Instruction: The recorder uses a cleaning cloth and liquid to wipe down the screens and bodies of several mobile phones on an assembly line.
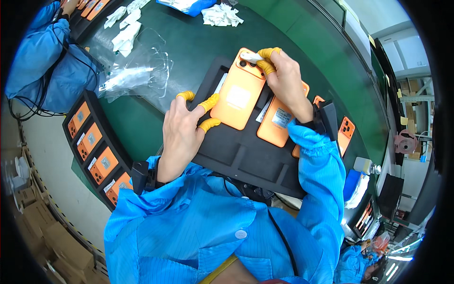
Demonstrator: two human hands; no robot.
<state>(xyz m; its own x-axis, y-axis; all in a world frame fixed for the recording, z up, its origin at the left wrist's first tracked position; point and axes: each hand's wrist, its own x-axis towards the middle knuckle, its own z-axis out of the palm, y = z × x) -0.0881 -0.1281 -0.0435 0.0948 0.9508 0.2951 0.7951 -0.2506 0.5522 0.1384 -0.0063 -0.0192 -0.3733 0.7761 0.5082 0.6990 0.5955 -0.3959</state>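
An orange phone (236, 102) lies back up across the black foam tray (222, 156), its camera block at the top. Yellow finger cots cover several fingertips of both hands. My left hand (182, 130) has its fingers spread, with the index finger and thumb touching the phone's left edge. Pinched in the fingers of my right hand (286, 78) is a small white wipe (250, 57), pressed against the camera lenses. A second orange phone (279, 120) with a label on its back sits in the tray under my right wrist, which partly covers it.
Another black tray (120, 158) of labelled orange phones stands at the left. Clear plastic film (135, 78) and crumpled white wipes (126, 39) lie on the green table (189, 42). Further right are another orange phone (346, 133) and a bottle (364, 165). A co-worker's blue sleeve (45, 45) shows at upper left.
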